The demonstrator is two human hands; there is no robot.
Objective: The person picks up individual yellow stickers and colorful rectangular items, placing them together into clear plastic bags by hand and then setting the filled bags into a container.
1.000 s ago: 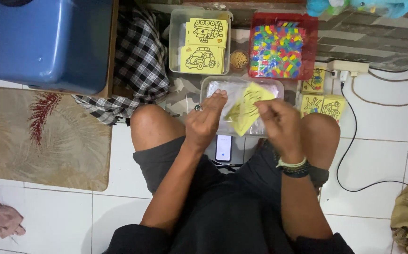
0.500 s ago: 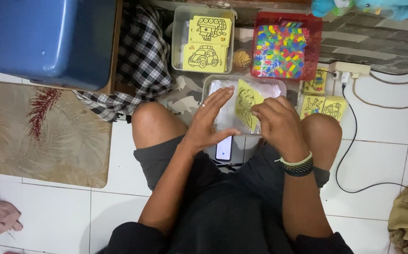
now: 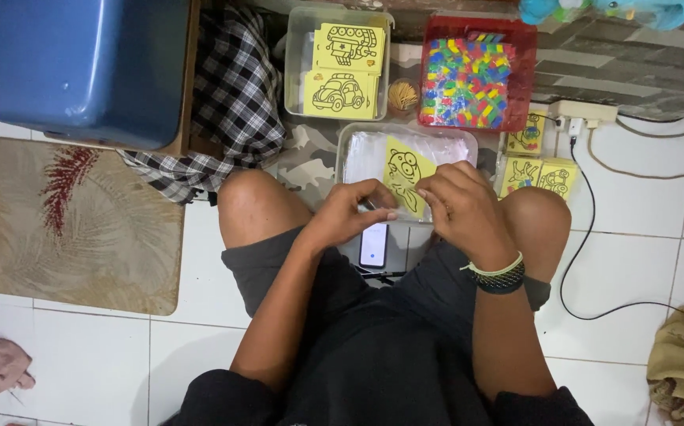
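1. One yellow card (image 3: 403, 173) with a black line drawing sits between your hands, held tilted over the clear tray (image 3: 357, 140) of transparent sleeves just in front of your knees.
2. Your right hand (image 3: 460, 207) is closed on the card's lower right edge; your left hand (image 3: 355, 209) pinches at its lower left corner, fingers curled. Whether a sleeve is already in the pinch, I cannot tell.
3. Progress, as a judgement: this card looks bare, so it is mid-handling, not finished. Several more yellow cards wait in the grey bin (image 3: 294, 71) farther out, and a few coloured-in ones (image 3: 537, 175) lie on the floor beside your right knee.
4. A red tray (image 3: 525, 75) of small multicoloured packets stands right of the grey bin, with a small cup of sticks (image 3: 402, 96) between them.
5. A phone (image 3: 373, 246) lies on the floor between your legs.
6. Surface: white floor tiles (image 3: 633, 197), camouflage cloth (image 3: 310, 154) under the trays.
7. Room: a blue tub (image 3: 74, 63) and checked cloth (image 3: 235, 95) to the left, a woven mat (image 3: 58, 229), a power strip (image 3: 586, 114) with cable at right.
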